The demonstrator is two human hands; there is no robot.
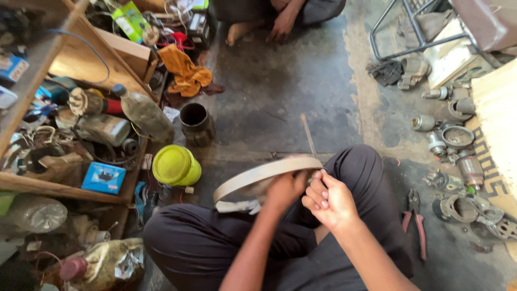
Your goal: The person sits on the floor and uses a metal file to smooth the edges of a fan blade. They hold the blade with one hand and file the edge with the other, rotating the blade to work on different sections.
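I sit cross-legged on the floor in dark trousers. My left hand [284,189] grips a pale, flat strip bent into a loop [258,175] above my lap; the strip is blurred. My right hand [328,200] is closed just to the right of it, fingers pinching at the strip's end near a thin metal rod [308,134] that points away from me. What the right fingers hold is too small to tell apart.
A yellow-green lidded container [175,165] and a dark metal cup [196,124] stand left of my knee. Cluttered wooden shelves [64,188] fill the left. Red-handled pliers [416,221] and metal motor parts [458,137] lie right. Another person's foot and hand [280,24] rest opposite.
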